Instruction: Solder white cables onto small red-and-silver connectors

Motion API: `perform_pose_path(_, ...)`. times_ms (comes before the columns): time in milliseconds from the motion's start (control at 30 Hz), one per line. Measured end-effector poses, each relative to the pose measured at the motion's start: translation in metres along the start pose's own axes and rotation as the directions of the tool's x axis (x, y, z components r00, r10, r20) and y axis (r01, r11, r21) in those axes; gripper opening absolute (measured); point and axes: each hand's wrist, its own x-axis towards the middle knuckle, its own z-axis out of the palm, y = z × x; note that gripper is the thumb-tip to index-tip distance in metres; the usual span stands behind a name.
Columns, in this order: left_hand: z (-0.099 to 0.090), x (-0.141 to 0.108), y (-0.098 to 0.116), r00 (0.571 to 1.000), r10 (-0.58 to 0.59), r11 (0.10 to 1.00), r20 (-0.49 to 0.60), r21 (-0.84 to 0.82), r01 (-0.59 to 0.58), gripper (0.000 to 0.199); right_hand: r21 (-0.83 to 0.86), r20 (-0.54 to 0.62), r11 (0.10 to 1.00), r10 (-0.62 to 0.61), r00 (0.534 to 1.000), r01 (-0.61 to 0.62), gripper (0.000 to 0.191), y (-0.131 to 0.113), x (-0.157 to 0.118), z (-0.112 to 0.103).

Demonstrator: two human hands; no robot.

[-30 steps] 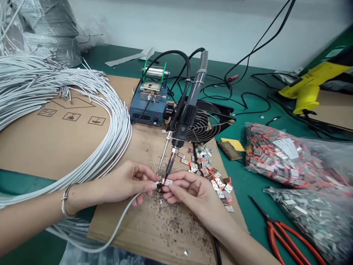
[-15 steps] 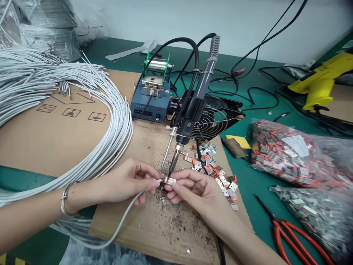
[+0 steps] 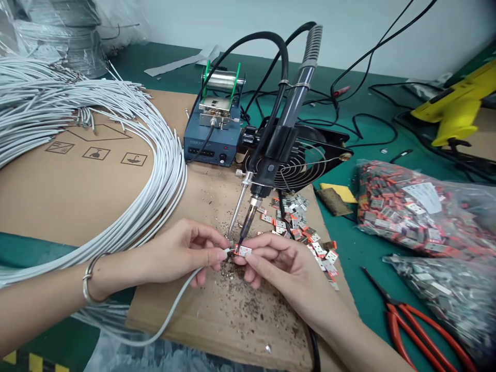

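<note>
Connector [image 3: 244,251], a small metal-and-orange piece, sits just below the center of the frame, pinched between thumb and fingertips of the right hand [image 3: 273,261]. The left hand [image 3: 197,250] pinches a white cable [image 3: 175,306] near its end, which meets the connector's orange side beneath the tip of a soldering iron [image 3: 267,170]; whether the tip touches is too small to tell. Lettering runs across the front of a blue control box [image 3: 211,147] at upper center, too blurred to read with certainty. At left, three boxed handling symbols, one resembling a glass, and an outlined shape are printed in black on a cardboard sheet [image 3: 101,201], partly ringed by bundled white cables [image 3: 165,175]. A white label [image 3: 423,197], its text illegible, shows on a clear bag [image 3: 382,219] of connectors at right. Below it, red-handled pliers [image 3: 411,315] rest on the green worktop [image 3: 366,307], beside a second bag [image 3: 442,289] of metal parts.
</note>
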Motion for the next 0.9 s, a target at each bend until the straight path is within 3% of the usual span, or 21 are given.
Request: perform_pose_path(900, 0.0002, 0.0012, -0.0005, 1.000, -0.002, 1.000, 0.003, 0.001, 0.002, 0.012, -0.037, -0.039, 0.999, 0.026, 0.999, -0.028, 0.024, -0.0031, -0.0009, 0.0027)
